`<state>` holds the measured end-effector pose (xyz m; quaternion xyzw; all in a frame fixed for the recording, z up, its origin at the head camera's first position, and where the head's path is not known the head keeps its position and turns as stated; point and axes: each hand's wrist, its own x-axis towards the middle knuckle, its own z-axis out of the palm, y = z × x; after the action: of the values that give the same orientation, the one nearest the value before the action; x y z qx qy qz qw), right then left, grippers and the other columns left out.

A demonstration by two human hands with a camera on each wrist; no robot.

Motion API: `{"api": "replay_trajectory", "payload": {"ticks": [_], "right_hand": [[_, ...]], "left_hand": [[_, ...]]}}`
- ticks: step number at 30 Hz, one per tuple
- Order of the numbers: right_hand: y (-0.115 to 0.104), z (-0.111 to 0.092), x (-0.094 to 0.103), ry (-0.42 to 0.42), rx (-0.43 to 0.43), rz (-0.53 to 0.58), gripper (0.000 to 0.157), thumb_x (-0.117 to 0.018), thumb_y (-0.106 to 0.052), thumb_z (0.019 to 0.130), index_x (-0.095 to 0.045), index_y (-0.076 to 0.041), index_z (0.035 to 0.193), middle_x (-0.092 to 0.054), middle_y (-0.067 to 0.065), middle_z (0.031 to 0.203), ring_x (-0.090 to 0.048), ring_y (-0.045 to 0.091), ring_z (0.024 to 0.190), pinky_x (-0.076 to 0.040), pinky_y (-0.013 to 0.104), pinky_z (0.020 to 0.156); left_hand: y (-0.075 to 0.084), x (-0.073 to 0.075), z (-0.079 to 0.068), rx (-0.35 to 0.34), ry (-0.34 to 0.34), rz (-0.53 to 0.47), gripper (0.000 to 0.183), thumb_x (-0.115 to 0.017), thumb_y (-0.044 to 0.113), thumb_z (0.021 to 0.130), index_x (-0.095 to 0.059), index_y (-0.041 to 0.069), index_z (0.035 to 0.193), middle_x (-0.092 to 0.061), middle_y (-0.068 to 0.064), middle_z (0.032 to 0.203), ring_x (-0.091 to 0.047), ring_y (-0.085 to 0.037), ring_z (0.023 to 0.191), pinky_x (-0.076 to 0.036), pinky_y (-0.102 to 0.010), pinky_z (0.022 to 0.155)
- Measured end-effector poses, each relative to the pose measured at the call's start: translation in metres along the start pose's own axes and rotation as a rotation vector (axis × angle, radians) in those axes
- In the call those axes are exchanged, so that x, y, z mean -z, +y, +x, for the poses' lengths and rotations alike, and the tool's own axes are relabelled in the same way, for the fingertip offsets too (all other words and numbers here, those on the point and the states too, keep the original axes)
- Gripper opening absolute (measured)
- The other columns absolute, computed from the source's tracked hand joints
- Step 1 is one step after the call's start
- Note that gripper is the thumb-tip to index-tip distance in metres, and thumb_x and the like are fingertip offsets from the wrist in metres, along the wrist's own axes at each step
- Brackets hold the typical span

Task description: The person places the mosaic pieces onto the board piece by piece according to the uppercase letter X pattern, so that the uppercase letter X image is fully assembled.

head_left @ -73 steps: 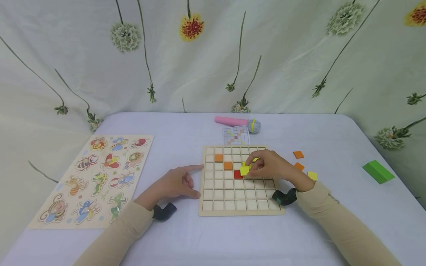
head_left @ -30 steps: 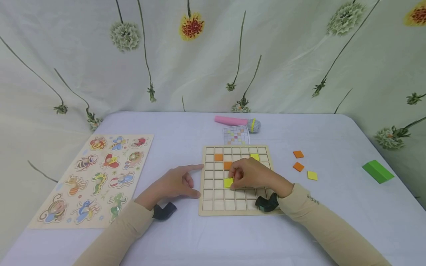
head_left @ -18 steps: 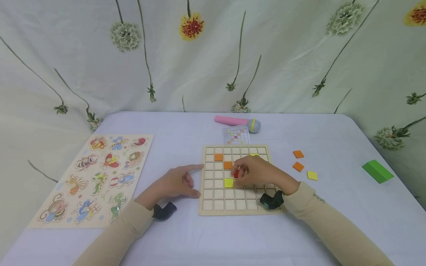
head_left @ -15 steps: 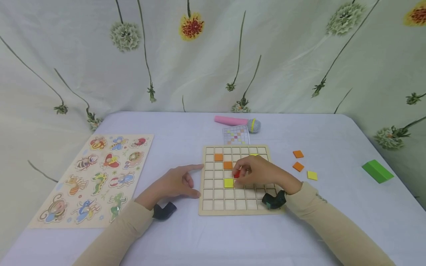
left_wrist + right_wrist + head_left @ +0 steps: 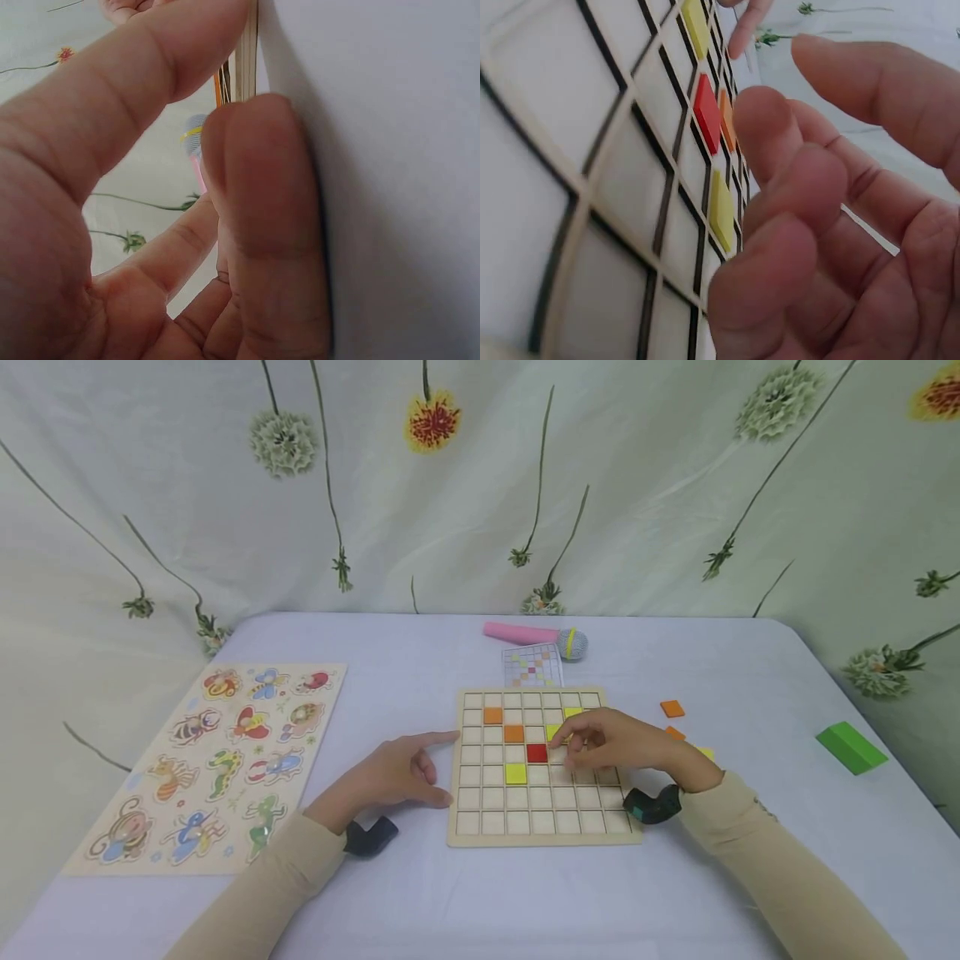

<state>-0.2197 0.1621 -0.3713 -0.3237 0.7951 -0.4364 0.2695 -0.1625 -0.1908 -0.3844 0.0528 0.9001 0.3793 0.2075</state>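
A wooden grid board lies on the table. At its left edge my left hand rests, index fingertip and thumb against the frame, other fingers loosely bent. My right hand hovers over the board's right half, fingers curved and thumb apart. Nothing shows between them in the right wrist view. Left of its fingertips, a red tile fills a cell. Diagonally below-left of it sits a yellow tile; two orange tiles run up-left, from the orange tile. Up-right, two yellow tiles, including the yellow tile, are partly covered by the hand.
Right of the board lie a loose orange tile, plus another orange and a yellow one half hidden by my right hand. A green block stands farther right. Behind are a pattern card and a pink microphone; at left, an insect puzzle board.
My right hand carried a yellow tile down-left past the red one, set it in a cell and let go. It has since drawn back up and right. The left hand stayed put.
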Motion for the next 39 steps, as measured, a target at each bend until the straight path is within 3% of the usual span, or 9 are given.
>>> {"api": "replay_trajectory", "payload": {"ticks": [9,16,21,27,33,39], "right_hand": [[0.008,-0.019,0.019,0.031,-0.068,0.058,0.029,-0.074,-0.005,0.099,-0.069,0.007,0.125,-0.068,0.003,0.094,-0.055,0.014,0.071,-0.047,0.025,0.062],[0.01,-0.032,0.034,0.097,-0.116,0.071,0.032,-0.073,-0.005,0.101,-0.067,0.008,0.129,-0.065,0.008,0.096,-0.054,0.014,0.07,-0.045,0.027,0.065],[0.013,-0.045,0.047,0.159,-0.147,0.081,0.034,-0.071,-0.008,0.102,-0.066,0.008,0.131,-0.064,0.005,0.093,-0.052,0.015,0.067,-0.038,0.025,0.058],[0.029,-0.062,0.063,0.21,-0.118,0.132,0.028,-0.068,-0.003,0.102,-0.066,0.012,0.126,-0.066,0.0,0.091,-0.05,0.016,0.063,-0.041,0.027,0.058],[0.048,-0.077,0.078,0.274,-0.171,0.104,0.023,-0.071,-0.004,0.101,-0.071,0.005,0.121,-0.067,0.0,0.092,-0.054,0.016,0.07,-0.041,0.027,0.058],[0.059,-0.087,0.085,0.281,-0.23,0.059,0.029,-0.071,-0.004,0.1,-0.069,0.011,0.125,-0.071,0.016,0.126,-0.051,0.015,0.069,-0.04,0.027,0.058]], "left_hand": [[0.001,0.0,-0.001,0.005,0.001,0.006,0.092,-0.098,0.016,0.078,-0.055,0.014,0.16,-0.063,-0.007,0.092,-0.056,-0.022,0.078,-0.047,-0.033,0.07],[0.001,-0.001,-0.001,0.008,-0.002,0.004,0.092,-0.098,0.016,0.078,-0.055,0.016,0.16,-0.063,-0.007,0.091,-0.056,-0.022,0.078,-0.047,-0.034,0.07],[0.0,-0.001,0.0,0.006,-0.003,0.003,0.093,-0.098,0.016,0.078,-0.055,0.015,0.16,-0.063,-0.007,0.092,-0.056,-0.022,0.078,-0.047,-0.033,0.07],[0.0,-0.001,0.002,0.018,0.005,0.014,0.092,-0.098,0.017,0.079,-0.055,0.017,0.16,-0.063,-0.006,0.092,-0.057,-0.022,0.078,-0.047,-0.033,0.07],[0.0,-0.001,0.002,0.028,0.01,0.03,0.092,-0.097,0.018,0.079,-0.055,0.017,0.16,-0.064,-0.006,0.092,-0.057,-0.022,0.078,-0.047,-0.033,0.07],[0.001,-0.001,0.002,0.033,0.009,0.034,0.093,-0.098,0.018,0.079,-0.054,0.017,0.161,-0.064,-0.006,0.092,-0.057,-0.022,0.079,-0.047,-0.033,0.07]]}}
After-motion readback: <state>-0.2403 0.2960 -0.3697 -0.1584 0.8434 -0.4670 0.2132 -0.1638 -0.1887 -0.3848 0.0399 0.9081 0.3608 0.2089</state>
